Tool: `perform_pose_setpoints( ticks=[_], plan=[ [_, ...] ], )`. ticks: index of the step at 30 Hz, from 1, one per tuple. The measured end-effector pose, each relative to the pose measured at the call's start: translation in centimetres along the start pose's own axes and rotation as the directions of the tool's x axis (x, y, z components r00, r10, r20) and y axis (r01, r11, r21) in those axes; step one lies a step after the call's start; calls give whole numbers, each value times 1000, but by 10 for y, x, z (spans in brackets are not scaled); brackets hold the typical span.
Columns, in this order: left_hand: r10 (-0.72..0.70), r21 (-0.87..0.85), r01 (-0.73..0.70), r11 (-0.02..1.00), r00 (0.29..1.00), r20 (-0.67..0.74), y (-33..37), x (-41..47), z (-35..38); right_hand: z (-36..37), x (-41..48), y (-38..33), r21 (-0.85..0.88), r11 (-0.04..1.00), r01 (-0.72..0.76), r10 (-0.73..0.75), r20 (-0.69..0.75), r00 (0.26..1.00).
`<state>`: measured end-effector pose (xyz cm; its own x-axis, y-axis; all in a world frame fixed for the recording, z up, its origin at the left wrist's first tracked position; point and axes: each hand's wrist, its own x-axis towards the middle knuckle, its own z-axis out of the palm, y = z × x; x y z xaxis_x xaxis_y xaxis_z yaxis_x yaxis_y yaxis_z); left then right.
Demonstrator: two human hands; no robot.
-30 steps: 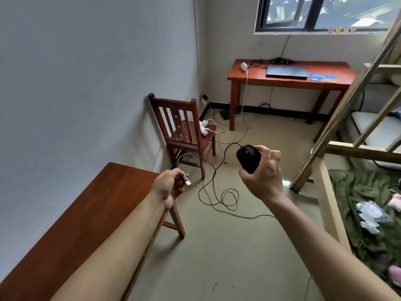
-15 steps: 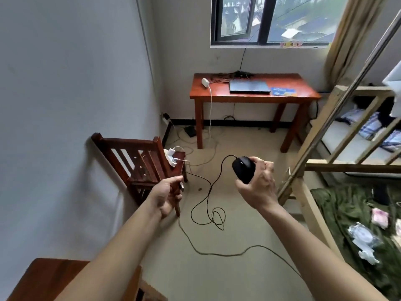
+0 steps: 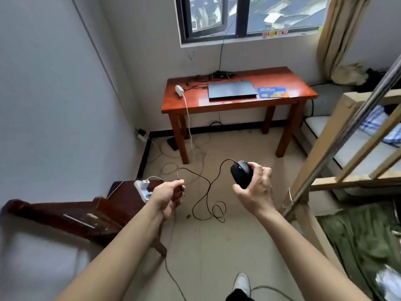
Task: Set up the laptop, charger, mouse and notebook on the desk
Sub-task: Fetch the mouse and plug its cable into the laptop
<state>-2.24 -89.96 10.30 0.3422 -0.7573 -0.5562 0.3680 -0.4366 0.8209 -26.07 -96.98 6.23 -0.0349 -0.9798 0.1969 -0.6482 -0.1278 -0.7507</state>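
Observation:
My right hand [image 3: 257, 192] grips a black wired mouse [image 3: 241, 174] in mid-air. Its black cable [image 3: 208, 192] loops down between my hands, and my left hand [image 3: 168, 196] is closed on the cable's plug end. Ahead under the window stands a red-brown wooden desk [image 3: 286, 100]. On it lie a shut dark laptop [image 3: 231, 90], a white charger brick [image 3: 179, 90] with its white cord hanging off the left edge, and a blue notebook [image 3: 273, 92] to the right of the laptop.
A dark wooden chair [image 3: 86, 216] with a white power strip [image 3: 142, 189] on its seat stands at my left. A wooden bunk-bed frame [image 3: 321, 170] and a green blanket [image 3: 364, 240] fill the right. Cables lie on the floor near the desk's left leg. My shoe [image 3: 242, 283] shows below.
I have walked toward the desk; it is nearer and more central. The near table dropped out of view and the chair slid to my lower left. Both hands keep their hold.

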Motion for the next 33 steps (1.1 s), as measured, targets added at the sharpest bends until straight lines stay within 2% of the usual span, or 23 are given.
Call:
perform_pose_setpoints(
  ticks=[3,11,15,22,26,33],
  plan=[
    [17,26,-17,1000,1000,-6,38,39,40,-2,70,10,6,1000,-19,19,11,1000],
    [190,126,-194,973,981,44,129,155,137,-16,253,25,13,1000,-15,16,-65,998],
    [207,172,-212,962,977,47,150,226,169,-5,323,38,-21,999,-50,49,-74,996],
    [233,130,-245,961,967,101,211,388,242,33,478,63,-70,995,-76,66,-130,989],
    [273,145,-297,944,947,168,292,488,304,43,603,55,-66,992,-109,92,-214,973],
    [405,155,-455,877,873,273,409,594,414,21,768,55,52,993,-105,117,-436,892]
  ],
)
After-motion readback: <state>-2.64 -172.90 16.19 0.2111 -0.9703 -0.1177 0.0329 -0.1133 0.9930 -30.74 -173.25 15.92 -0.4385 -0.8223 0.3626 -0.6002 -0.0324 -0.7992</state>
